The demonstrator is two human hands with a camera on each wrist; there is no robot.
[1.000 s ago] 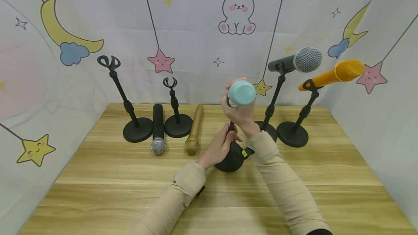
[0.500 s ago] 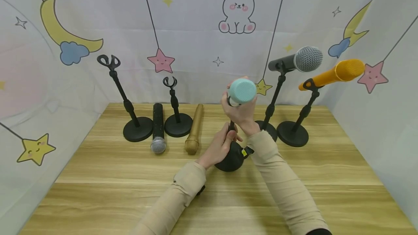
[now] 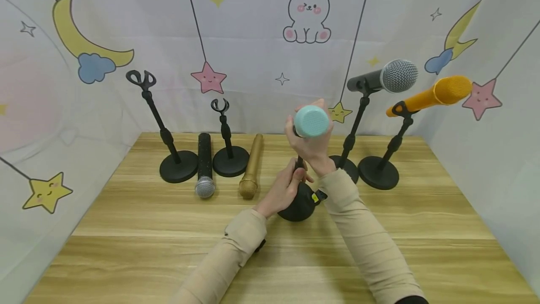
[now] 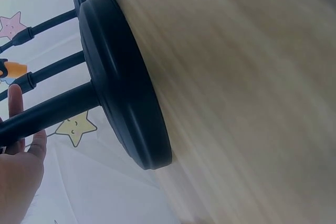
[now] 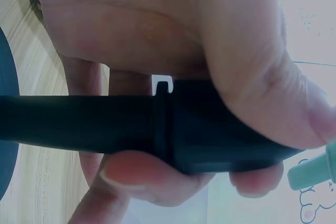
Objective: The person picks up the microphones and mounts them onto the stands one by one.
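Note:
A teal microphone (image 3: 312, 121) points its round head at the head camera, at the top of a black microphone stand (image 3: 296, 204) in the middle of the table. My left hand (image 3: 280, 191) grips the stand's pole low down, just above the thick round base (image 4: 126, 77). Higher up, my right hand (image 3: 312, 147) wraps the black clip end of the stand (image 5: 210, 124), right behind the microphone's head. Thumb and fingers close round that black part in the right wrist view, with a bit of the teal microphone (image 5: 310, 174) showing at the right edge.
On the right stand two microphone stands, one bearing a black microphone with a silver head (image 3: 384, 79), the other an orange microphone (image 3: 434, 95). Two bare stands (image 3: 178, 167) (image 3: 230, 161) are at the left, with black (image 3: 205, 163) and gold (image 3: 251, 165) microphones lying beside them.
The teal microphone's head has tilted and shifted slightly, and my right hand's fingers have moved a little round the clip. My left hand keeps its grip on the pole.

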